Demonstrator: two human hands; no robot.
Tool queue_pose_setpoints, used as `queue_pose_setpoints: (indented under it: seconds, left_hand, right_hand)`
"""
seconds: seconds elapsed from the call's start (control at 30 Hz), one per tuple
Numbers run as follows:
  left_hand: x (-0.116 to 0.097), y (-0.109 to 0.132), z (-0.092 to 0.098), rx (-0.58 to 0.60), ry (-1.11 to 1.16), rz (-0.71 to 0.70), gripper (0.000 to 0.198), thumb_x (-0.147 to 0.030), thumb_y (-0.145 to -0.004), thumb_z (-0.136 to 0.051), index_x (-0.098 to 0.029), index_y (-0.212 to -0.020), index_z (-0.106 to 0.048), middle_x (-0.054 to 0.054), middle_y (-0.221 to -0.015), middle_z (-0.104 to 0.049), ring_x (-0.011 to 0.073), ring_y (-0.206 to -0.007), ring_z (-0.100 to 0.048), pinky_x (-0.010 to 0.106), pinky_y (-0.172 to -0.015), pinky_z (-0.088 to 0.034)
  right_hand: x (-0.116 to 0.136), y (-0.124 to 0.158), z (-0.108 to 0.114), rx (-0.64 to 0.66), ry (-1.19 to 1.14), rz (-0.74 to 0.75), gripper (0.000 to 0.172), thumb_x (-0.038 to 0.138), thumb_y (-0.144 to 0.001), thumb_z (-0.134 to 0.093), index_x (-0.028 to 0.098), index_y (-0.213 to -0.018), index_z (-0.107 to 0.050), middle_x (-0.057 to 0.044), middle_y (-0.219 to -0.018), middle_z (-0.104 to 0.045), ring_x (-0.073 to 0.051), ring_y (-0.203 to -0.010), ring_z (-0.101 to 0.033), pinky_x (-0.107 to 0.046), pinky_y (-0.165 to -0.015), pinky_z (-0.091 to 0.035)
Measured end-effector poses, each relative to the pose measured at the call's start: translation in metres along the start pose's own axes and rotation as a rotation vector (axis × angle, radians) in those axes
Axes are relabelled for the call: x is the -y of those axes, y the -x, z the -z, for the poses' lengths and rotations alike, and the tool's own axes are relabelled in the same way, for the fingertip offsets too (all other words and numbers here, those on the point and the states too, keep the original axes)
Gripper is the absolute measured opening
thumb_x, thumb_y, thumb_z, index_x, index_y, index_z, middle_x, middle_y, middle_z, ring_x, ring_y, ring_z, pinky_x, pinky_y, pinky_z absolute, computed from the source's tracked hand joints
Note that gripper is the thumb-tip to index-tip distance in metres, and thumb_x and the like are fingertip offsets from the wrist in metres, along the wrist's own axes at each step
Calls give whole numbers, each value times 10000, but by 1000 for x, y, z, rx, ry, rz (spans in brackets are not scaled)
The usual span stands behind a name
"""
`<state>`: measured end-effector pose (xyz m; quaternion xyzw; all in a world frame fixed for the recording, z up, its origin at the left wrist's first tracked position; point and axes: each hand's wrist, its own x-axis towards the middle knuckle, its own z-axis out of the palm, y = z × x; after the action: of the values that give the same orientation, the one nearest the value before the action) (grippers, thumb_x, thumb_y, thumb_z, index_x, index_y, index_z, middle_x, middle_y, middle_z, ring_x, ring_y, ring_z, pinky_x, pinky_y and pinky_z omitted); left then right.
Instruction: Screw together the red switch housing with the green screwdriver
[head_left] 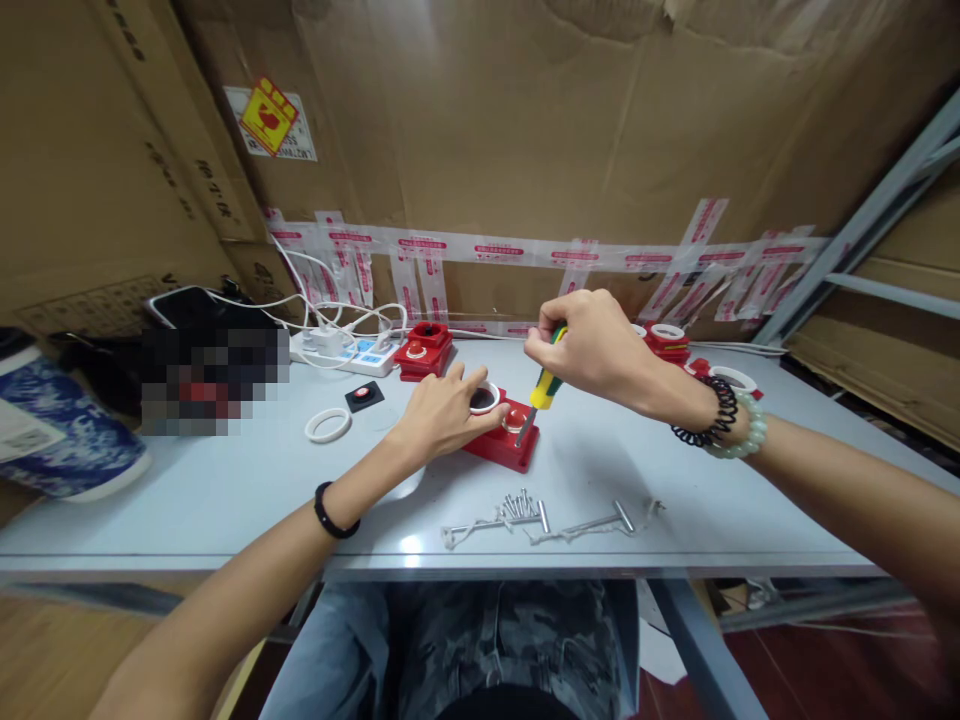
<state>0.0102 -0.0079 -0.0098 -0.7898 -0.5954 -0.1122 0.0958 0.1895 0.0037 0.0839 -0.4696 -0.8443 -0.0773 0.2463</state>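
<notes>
Left hand point(444, 408): palm down, fingers spread and slightly bent, thumb reaching toward the right. It lies over the left part of a red rectangular block point(487, 452); whether it grips the block or only rests there cannot be told. Forearm rising obliquely from the lower left; black band point(335, 511) at the wrist.

Right hand point(589, 340): raised above the bench point(247, 500), wrist bent, fingers curled tightly about the handle of a yellow-and-green screwdriver with a metal shaft point(547, 385). Shaft slanting down to the left, tip at the block's near right part; contact cannot be told. Forearm entering from the right edge; black coiled band point(709, 412) and pale green beaded bracelet point(742, 428) at the wrist.

Red rectangular block: on the bench, in front of the person, between the hands. It shows a white ring with a dark centre point(485, 398) beside the left thumb, and a round light-rimmed fitting point(514, 420).

Nearer the bench's front edge: a cluster of small silver screws point(517, 503); two T-shaped metal rods with whitish string point(581, 527).

Left of the left hand: loose white ring point(328, 426); black square plate with a round button point(364, 395).

Behind: second red block point(424, 352); white power strip point(349, 352).
</notes>
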Motion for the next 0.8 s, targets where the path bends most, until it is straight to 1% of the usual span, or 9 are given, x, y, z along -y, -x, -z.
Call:
queue_pose_setpoints:
  seconds: [0.1, 0.2, 0.33, 0.4, 0.5, 0.6, 0.67, 0.73, 0.8]
  left_hand:
    - [0, 0, 0, 1, -4, 2, 485, -608, -878, -340, -199, -1056, -532, 94, -951, -559, 268, -730, -615, 333, -626, -408]
    - [-1, 0, -1, -5, -12, 0, 481, -597, -881, -337, -196, -1054, -538, 96, -947, -559, 269, -723, -615, 337, -626, -411]
    - [-1, -1, -1, -2, -7, -2, 480, -578, -880, -359, -195, -1113, -531, 96, -943, -558, 265, -724, -613, 347, -648, -419]
    - [-1, -1, -2, 2, 9, -9, 469, -551, -883, -372, -203, -1162, -517, 95, -948, -557, 263, -736, -612, 350, -663, -422]
    - [-1, -1, -3, 15, 32, -22, 458, -529, -890, -372, -203, -1180, -512, 93, -946, -551, 263, -749, -609, 358, -680, -428]
    - [1, -2, -4, 29, 55, -29, 439, -527, -890, -371, -194, -1119, -542, 99, -956, -546, 274, -775, -608, 373, -696, -434]
    - [2, -2, -5, 33, 69, -34, 441, -534, -883, -381, -192, -1110, -544, 107, -975, -546, 287, -789, -608, 384, -699, -436]
    - [3, -3, -5, 34, 79, -36, 462, -548, -877, -383, -189, -1127, -534, 113, -977, -548, 290, -773, -608, 390, -687, -436]
    - [3, -3, -5, 26, 81, -38, 468, -553, -877, -379, -187, -1123, -534, 110, -960, -551, 280, -750, -607, 382, -675, -436]
  right_hand:
    - [1, 2, 1, 12, 84, -5, 249, 290, -769, -452, 160, -645, -625, -45, -553, -577, -123, -499, -420, -273, -538, -313]
    - [7, 4, 5, 24, 190, -1, 274, 310, -792, -447, 151, -683, -642, -84, -604, -615, -157, -538, -484, -292, -542, -307]
    - [19, 6, 11, 100, 362, 28, 353, 436, -821, -481, 134, -740, -647, -145, -683, -634, -221, -638, -546, -305, -535, -288]
    - [23, 5, 13, 142, 386, 79, 330, 434, -826, -502, 139, -748, -629, -143, -700, -629, -226, -668, -551, -305, -541, -286]
    - [28, 1, 18, 196, 316, 211, 223, 360, -808, -553, 151, -877, -591, -105, -752, -627, -211, -693, -542, -297, -557, -282]
    - [31, -1, 26, 275, 155, 356, 313, 307, -790, -582, 166, -1058, -501, -68, -848, -626, -185, -723, -526, -283, -580, -301]
    - [32, -1, 33, 371, 71, 437, 350, 281, -788, -591, 180, -1098, -463, -55, -906, -619, -170, -749, -522, -273, -607, -323]
    - [32, -1, 37, 439, 55, 457, 379, 310, -779, -623, 189, -1099, -460, -54, -947, -610, -169, -781, -526, -269, -631, -340]
    - [28, -1, 37, 422, 100, 403, 453, 427, -763, -648, 177, -1096, -471, -72, -955, -605, -188, -797, -532, -278, -634, -344]
